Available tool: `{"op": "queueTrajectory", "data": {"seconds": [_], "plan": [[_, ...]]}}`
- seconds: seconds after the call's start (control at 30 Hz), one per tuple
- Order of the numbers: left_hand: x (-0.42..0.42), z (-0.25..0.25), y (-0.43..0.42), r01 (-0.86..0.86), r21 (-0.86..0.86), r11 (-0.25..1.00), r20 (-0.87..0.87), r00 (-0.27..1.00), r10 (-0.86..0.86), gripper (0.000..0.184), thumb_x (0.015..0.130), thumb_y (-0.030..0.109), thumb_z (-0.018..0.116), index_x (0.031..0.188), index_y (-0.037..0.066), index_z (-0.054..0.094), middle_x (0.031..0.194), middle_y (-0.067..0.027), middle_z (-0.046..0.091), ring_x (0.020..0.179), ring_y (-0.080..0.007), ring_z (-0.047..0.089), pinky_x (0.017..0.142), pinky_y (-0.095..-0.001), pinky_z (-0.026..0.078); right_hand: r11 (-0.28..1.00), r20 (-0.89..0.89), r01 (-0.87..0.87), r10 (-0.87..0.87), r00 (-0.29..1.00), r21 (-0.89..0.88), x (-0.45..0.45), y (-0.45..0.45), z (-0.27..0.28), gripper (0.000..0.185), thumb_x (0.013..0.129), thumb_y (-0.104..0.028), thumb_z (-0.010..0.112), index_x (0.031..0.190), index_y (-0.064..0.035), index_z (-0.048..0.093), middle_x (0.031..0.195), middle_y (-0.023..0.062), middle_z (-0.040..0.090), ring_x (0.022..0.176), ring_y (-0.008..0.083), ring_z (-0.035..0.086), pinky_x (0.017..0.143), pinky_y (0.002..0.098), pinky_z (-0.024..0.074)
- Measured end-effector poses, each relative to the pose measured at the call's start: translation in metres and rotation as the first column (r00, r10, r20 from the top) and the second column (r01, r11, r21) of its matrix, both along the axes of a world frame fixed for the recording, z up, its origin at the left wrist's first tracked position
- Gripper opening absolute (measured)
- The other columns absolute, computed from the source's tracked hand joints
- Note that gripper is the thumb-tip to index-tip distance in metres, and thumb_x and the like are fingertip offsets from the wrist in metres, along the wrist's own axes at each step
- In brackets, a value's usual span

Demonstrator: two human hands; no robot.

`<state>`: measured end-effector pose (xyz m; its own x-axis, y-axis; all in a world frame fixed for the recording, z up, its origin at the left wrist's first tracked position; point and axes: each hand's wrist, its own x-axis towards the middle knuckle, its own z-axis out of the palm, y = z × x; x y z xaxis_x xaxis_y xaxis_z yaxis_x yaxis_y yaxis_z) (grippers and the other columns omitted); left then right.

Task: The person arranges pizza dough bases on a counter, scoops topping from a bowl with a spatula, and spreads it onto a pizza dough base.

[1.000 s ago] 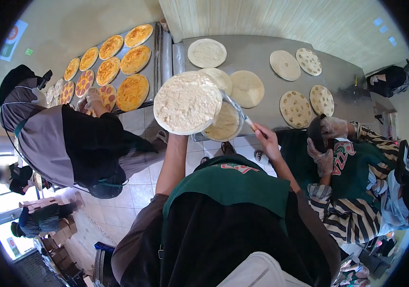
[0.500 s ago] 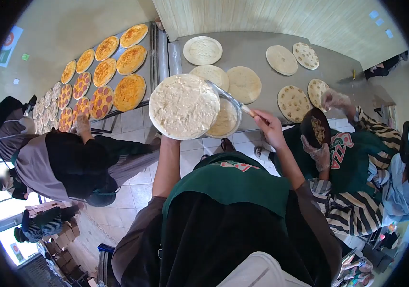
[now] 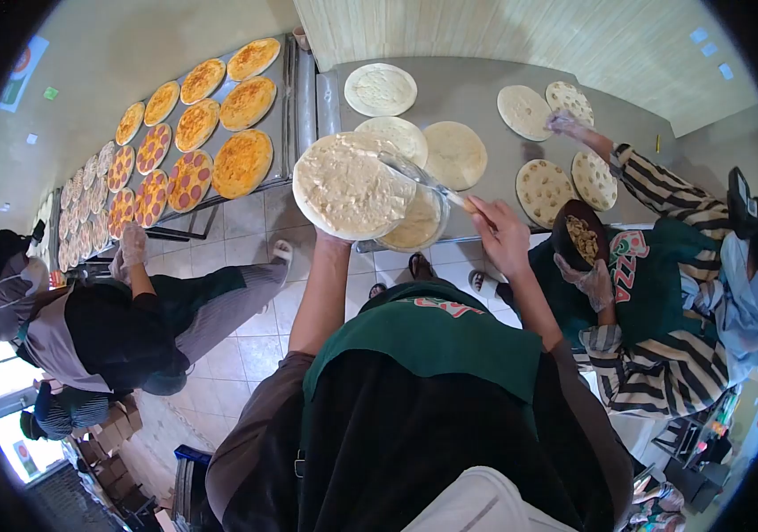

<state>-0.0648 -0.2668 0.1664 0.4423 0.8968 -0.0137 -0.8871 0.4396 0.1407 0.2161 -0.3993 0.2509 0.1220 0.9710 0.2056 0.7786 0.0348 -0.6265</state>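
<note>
A: Head view: your left hand (image 3: 333,239) is under the cream-topped round (image 3: 352,191), holding it up near the front edge of the counter (image 3: 476,89); its fingers are hidden, so I cannot tell how open they are.
B: And your right hand (image 3: 501,234) is closed around the handle (image 3: 468,206) of the metal spreader (image 3: 437,187), whose blade (image 3: 406,168) touches the creamy topping (image 3: 348,173), with a flat dough round (image 3: 456,156) on the counter beyond

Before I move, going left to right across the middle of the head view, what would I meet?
The left co-worker's gloved hand → the rightmost pizza with round red slices → the big browned pizza → the held, cream-covered round → the wearer's right hand → the dark bowl.
</note>
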Motion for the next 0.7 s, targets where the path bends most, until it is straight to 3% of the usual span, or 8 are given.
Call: {"op": "queueTrajectory", "data": {"seconds": [0.07, 0.17, 0.3, 0.37, 0.5, 0.6, 0.7], "plan": [[0.009, 0.006, -0.002, -0.114, -0.012, 0.993, -0.158, 0.981, 0.111, 0.069, 0.093, 0.057, 0.041, 0.144, 0.012, 0.038, 0.144, -0.0140, 0.045, 0.128, -0.0363, 0.048, 0.104, -0.0542, 0.042, 0.998, 0.103, 0.032, -0.027, 0.994, -0.049, -0.005, 0.001, -0.011, 0.030, 0.090, -0.023, 0.063, 0.120, -0.0187, 0.068, 0.075, 0.0073, 0.054, 0.069, 0.0241, 0.058, 0.060, 0.0353, 0.0461], [0.020, 0.011, 0.001, -0.196, -0.048, 0.979, -0.092, 0.977, 0.191, 0.066, 0.093, 0.055, 0.042, 0.142, 0.011, 0.041, 0.141, -0.0138, 0.048, 0.127, -0.0353, 0.049, 0.103, -0.0537, 0.044, 1.000, 0.009, -0.024, 0.024, 1.000, 0.000, -0.017, -0.034, -0.020, 0.032, 0.091, -0.024, 0.063, 0.122, -0.0195, 0.067, 0.075, 0.0078, 0.054, 0.067, 0.0248, 0.056, 0.059, 0.0365, 0.0456], [0.022, 0.005, 0.002, -0.157, 0.000, 0.988, -0.125, 0.980, 0.156, 0.071, 0.092, 0.060, 0.040, 0.144, 0.012, 0.038, 0.142, -0.0132, 0.048, 0.126, -0.0352, 0.050, 0.103, -0.0526, 0.044, 0.999, -0.090, -0.044, 0.042, 0.995, -0.017, -0.024, -0.024, 0.001, 0.032, 0.091, -0.023, 0.062, 0.123, -0.0192, 0.066, 0.074, 0.0081, 0.051, 0.066, 0.0256, 0.054, 0.060, 0.0382, 0.0452], [0.027, 0.007, -0.001, -0.115, 0.049, 0.992, -0.108, 0.987, 0.120, 0.070, 0.092, 0.061, 0.039, 0.143, 0.012, 0.039, 0.141, -0.0129, 0.048, 0.126, -0.0348, 0.050, 0.103, -0.0525, 0.045, 1.000, -0.017, 0.016, -0.016, 1.000, 0.005, -0.024, 0.005, -0.005, 0.032, 0.092, -0.022, 0.061, 0.124, -0.0189, 0.065, 0.075, 0.0080, 0.052, 0.066, 0.0245, 0.054, 0.061, 0.0378, 0.0452], [0.045, 0.024, -0.003, -0.164, -0.039, 0.986, -0.177, 0.972, 0.155, 0.069, 0.092, 0.060, 0.039, 0.142, 0.012, 0.041, 0.139, -0.0128, 0.050, 0.125, -0.0342, 0.051, 0.102, -0.0517, 0.045, 0.998, -0.014, 0.059, -0.059, 0.998, -0.007, -0.036, -0.001, -0.037, 0.034, 0.091, -0.020, 0.062, 0.125, -0.0190, 0.064, 0.076, 0.0081, 0.052, 0.067, 0.0235, 0.055, 0.061, 0.0377, 0.0455], [0.045, 0.022, 0.000, -0.163, -0.058, 0.985, -0.159, 0.975, 0.152, 0.067, 0.093, 0.059, 0.039, 0.141, 0.013, 0.042, 0.139, -0.0125, 0.050, 0.124, -0.0337, 0.051, 0.102, -0.0511, 0.045, 0.993, -0.197, -0.059, 0.038, 0.980, -0.102, -0.046, -0.038, -0.010, 0.035, 0.089, -0.017, 0.063, 0.123, -0.0196, 0.065, 0.077, 0.0077, 0.054, 0.069, 0.0244, 0.056, 0.061, 0.0374, 0.0461], [0.042, 0.011, 0.000, -0.127, -0.048, 0.991, -0.141, 0.983, 0.119, 0.065, 0.094, 0.058, 0.038, 0.141, 0.014, 0.043, 0.138, -0.0122, 0.051, 0.124, -0.0334, 0.051, 0.101, -0.0514, 0.046, 0.996, 0.033, -0.075, 0.074, 0.997, 0.047, -0.039, -0.042, -0.005, 0.036, 0.087, -0.015, 0.064, 0.123, -0.0201, 0.066, 0.078, 0.0060, 0.055, 0.070, 0.0251, 0.057, 0.061, 0.0367, 0.0469]]}}
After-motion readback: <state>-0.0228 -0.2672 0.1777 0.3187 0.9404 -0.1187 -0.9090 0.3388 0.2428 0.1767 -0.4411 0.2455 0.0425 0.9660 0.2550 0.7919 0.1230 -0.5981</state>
